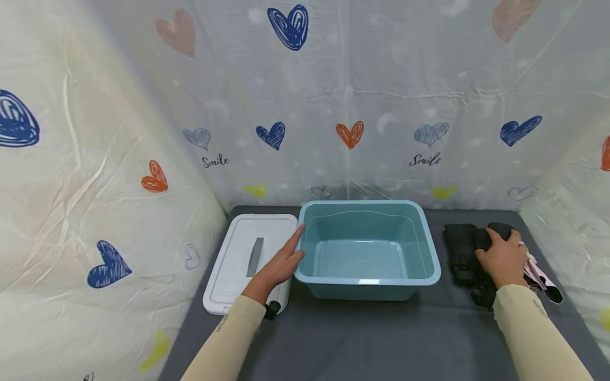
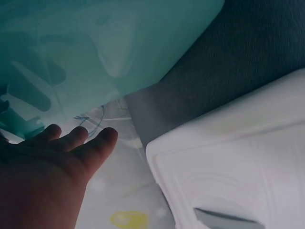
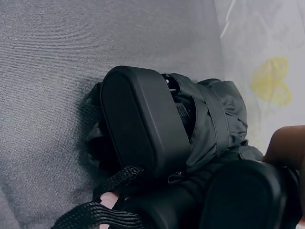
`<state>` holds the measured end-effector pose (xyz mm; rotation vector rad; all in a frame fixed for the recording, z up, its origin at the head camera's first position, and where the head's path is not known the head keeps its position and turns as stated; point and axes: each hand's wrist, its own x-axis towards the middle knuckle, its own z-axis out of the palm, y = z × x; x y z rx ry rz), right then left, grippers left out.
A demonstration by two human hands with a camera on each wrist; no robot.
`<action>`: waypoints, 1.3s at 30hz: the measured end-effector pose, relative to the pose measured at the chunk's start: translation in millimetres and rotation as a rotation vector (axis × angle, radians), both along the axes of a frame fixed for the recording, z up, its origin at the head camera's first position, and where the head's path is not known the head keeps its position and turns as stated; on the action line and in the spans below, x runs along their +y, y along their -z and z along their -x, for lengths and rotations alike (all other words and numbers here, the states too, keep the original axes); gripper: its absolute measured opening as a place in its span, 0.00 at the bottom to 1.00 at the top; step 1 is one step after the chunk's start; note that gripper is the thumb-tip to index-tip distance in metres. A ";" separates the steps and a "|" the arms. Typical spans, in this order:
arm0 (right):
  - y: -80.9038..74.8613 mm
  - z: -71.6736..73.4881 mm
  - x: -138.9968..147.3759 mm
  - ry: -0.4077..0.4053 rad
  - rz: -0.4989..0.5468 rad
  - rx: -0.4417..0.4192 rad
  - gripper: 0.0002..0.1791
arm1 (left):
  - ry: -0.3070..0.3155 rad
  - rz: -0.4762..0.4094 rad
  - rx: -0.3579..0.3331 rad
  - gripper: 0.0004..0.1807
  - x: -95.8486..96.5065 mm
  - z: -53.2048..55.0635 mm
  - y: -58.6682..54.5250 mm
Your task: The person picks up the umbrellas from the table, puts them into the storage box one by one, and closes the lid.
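A light blue plastic tub (image 1: 367, 281) stands mid-table with nothing inside. My left hand (image 1: 281, 260) is held at its left rim, fingers straight and touching or almost touching it; in the left wrist view, the fingers (image 2: 107, 138) stretch out below the tub wall (image 2: 119, 43). At the right, my right hand (image 1: 506, 259) grips a black folded umbrella (image 1: 499, 228), thumb on its near side. Another black folded umbrella (image 1: 460, 248) lies just left of it. The right wrist view shows an oval handle (image 3: 138, 119), wrinkled black fabric (image 3: 217, 119) and a woven strap (image 3: 100, 217).
A white lid (image 1: 233, 254) with a grey handle (image 1: 255, 257) lies left of the tub. A pink folded item (image 1: 536, 272) with a black end is partly under my right hand. The grey-covered table (image 1: 362, 338) meets heart-printed curtains (image 1: 310, 95) at the back and sides.
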<state>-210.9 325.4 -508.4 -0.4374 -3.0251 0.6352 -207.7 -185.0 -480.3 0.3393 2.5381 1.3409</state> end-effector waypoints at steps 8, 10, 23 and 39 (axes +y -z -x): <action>3.2 -6.5 -0.5 0.035 0.044 0.101 0.37 | -0.055 -0.108 -0.091 0.37 6.0 -7.5 -4.9; 3.3 -7.4 -1.3 0.036 0.049 0.124 0.36 | -0.059 -0.116 -0.119 0.37 8.5 -12.3 -14.9; -23.3 -1.5 -22.4 0.003 0.119 0.160 0.37 | -0.079 -0.189 -0.196 0.38 7.8 -17.4 -25.3; -61.2 -0.1 -53.4 -0.079 0.143 0.204 0.36 | -0.067 -0.202 -0.179 0.38 8.8 -15.4 -22.8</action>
